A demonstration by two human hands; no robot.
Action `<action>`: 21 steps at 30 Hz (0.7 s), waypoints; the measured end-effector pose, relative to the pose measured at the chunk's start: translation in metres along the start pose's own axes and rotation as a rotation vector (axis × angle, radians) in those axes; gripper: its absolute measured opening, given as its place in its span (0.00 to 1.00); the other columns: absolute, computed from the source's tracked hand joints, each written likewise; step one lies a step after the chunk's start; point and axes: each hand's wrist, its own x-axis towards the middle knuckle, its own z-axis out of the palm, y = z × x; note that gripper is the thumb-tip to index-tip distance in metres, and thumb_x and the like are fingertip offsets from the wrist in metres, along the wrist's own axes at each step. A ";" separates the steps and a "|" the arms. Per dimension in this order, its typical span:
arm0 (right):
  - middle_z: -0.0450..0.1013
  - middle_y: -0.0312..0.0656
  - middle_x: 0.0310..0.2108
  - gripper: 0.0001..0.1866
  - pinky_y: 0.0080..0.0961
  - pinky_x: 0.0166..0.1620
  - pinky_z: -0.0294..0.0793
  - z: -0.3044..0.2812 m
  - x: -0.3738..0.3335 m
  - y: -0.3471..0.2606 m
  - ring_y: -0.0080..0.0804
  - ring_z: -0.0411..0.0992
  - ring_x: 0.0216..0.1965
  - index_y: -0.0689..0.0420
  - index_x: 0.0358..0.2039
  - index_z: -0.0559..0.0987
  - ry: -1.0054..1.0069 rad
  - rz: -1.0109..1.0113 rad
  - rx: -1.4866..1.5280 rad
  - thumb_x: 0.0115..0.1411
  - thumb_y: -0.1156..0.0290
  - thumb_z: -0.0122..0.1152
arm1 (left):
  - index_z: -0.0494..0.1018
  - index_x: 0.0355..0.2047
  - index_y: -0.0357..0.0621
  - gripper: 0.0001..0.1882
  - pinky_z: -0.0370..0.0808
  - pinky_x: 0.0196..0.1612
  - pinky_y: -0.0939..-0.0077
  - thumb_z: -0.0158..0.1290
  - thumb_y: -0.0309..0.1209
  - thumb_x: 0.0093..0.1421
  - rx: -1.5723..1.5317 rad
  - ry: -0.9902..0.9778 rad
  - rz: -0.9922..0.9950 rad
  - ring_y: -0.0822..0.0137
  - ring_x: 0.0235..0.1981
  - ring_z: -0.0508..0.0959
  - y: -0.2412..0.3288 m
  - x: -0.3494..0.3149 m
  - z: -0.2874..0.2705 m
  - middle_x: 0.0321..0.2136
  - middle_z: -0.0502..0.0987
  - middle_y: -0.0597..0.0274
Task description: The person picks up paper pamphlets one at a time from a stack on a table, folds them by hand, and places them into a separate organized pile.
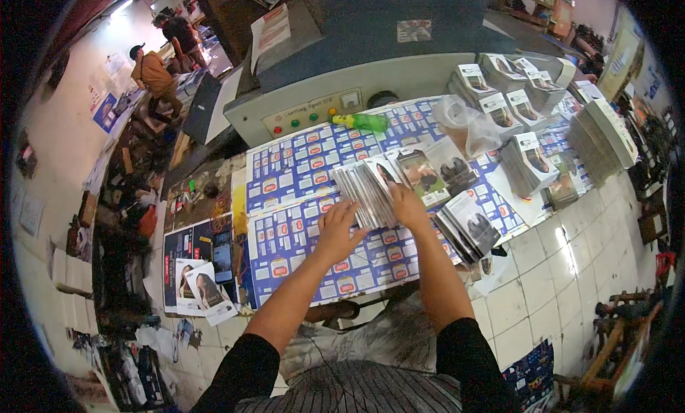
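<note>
A row of thin printed booklets (362,190) lies fanned, edges up, on the patterned blue and white sheets of the table. My left hand (340,231) is at its near left end, fingers spread and thumb apart, touching the booklet edges. At the right end, the fingers of my right hand (407,205) are curled on the last booklets, which show a portrait picture. Just beyond that hand lie flat booklets with a green picture (421,176) and a grey picture (449,163). A second fanned pile (467,227) sits right of my right forearm.
Several white card stacks (529,163) and a tall paper stack (603,143) stand at the right. Clear plastic (467,124) and a green bottle (362,122) lie before a grey machine (307,113). A phone (223,256) and loose cards (205,293) are left. Two people stand far left.
</note>
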 end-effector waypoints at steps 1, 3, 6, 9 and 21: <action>0.77 0.55 0.44 0.24 0.49 0.49 0.73 -0.008 0.005 0.010 0.59 0.74 0.47 0.56 0.51 0.77 -0.082 0.003 0.172 0.66 0.52 0.47 | 0.59 0.66 0.47 0.37 0.52 0.66 0.45 0.54 0.50 0.62 -0.011 -0.003 0.007 0.49 0.69 0.56 0.006 0.007 0.003 0.68 0.56 0.50; 0.77 0.59 0.37 0.22 0.44 0.49 0.73 -0.013 0.004 0.011 0.61 0.75 0.42 0.61 0.46 0.79 -0.116 -0.033 0.220 0.63 0.56 0.51 | 0.60 0.66 0.50 0.36 0.51 0.67 0.44 0.54 0.50 0.62 0.193 0.032 0.239 0.51 0.70 0.54 0.018 0.029 0.003 0.69 0.55 0.53; 0.74 0.62 0.49 0.24 0.43 0.52 0.72 -0.023 0.013 0.011 0.55 0.73 0.50 0.65 0.47 0.77 -0.264 0.043 0.191 0.55 0.62 0.66 | 0.59 0.68 0.53 0.36 0.47 0.67 0.39 0.52 0.51 0.62 0.249 -0.046 0.301 0.54 0.71 0.51 0.032 0.065 0.008 0.69 0.56 0.57; 0.74 0.56 0.47 0.29 0.46 0.50 0.75 -0.043 0.015 0.018 0.57 0.73 0.50 0.61 0.49 0.76 0.145 0.004 -0.193 0.49 0.58 0.70 | 0.61 0.67 0.52 0.35 0.46 0.66 0.34 0.48 0.54 0.63 0.331 -0.201 0.290 0.56 0.72 0.50 0.044 0.083 0.007 0.68 0.58 0.57; 0.76 0.65 0.40 0.22 0.48 0.47 0.75 -0.079 0.029 0.027 0.62 0.76 0.41 0.63 0.50 0.76 0.083 0.141 0.034 0.53 0.74 0.54 | 0.67 0.62 0.47 0.34 0.51 0.64 0.37 0.46 0.57 0.64 0.299 -0.105 0.260 0.56 0.66 0.62 0.039 0.092 0.028 0.59 0.71 0.57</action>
